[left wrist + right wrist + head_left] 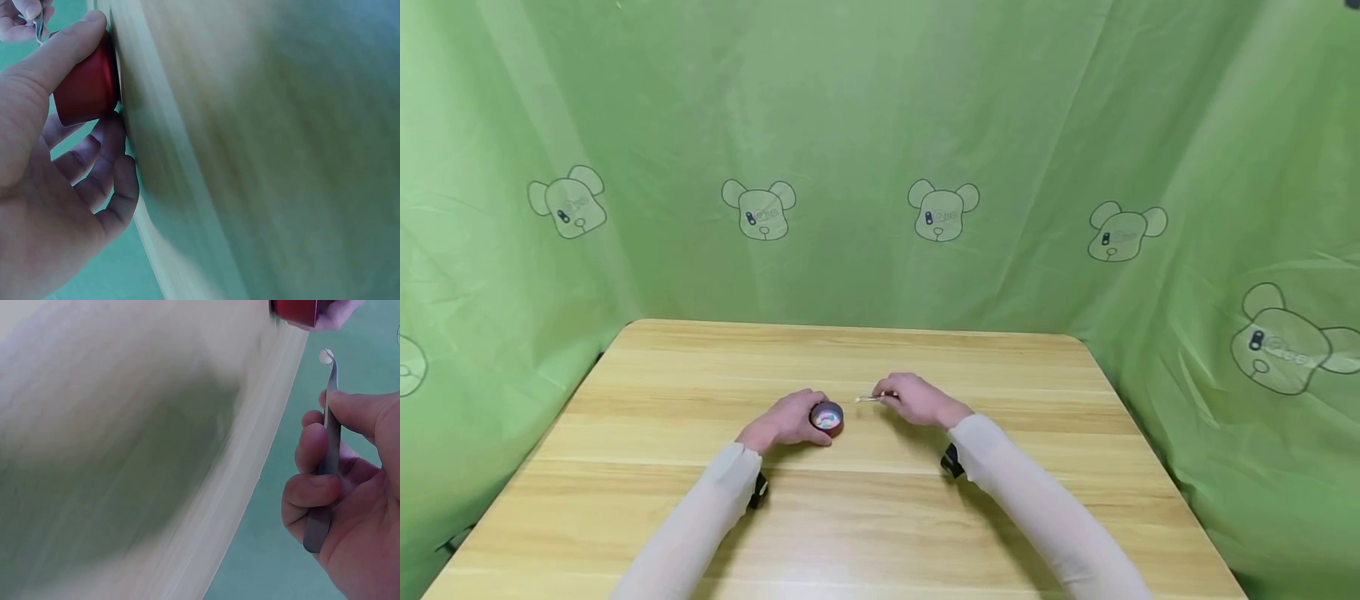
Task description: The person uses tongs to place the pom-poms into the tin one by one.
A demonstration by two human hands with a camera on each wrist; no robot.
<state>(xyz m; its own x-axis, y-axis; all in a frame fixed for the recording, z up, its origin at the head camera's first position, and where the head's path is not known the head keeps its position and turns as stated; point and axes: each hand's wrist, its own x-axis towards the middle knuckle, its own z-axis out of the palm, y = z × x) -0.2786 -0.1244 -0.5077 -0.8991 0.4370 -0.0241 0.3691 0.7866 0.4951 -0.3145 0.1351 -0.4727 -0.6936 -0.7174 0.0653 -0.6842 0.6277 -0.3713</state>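
My left hand (792, 417) grips a small dark red round tin (87, 90) on the table, thumb on one side and fingers on the other. Through its open top, small pastel-coloured bits (827, 417) show in the head view. To the right of the tin, my right hand (919, 400) pinches metal tweezers (332, 447) between thumb and fingers. Their curved tips point left toward the tin, and a small white round piece (326, 357) sits at the tips, a short way from the tin's rim.
Both hands work over the middle of a light wooden table (850, 533). Green curtains (850, 275) printed with bear heads hang behind the table and at both sides. A dark wrist device (952, 461) is strapped at my right sleeve, another (758, 491) at the left.
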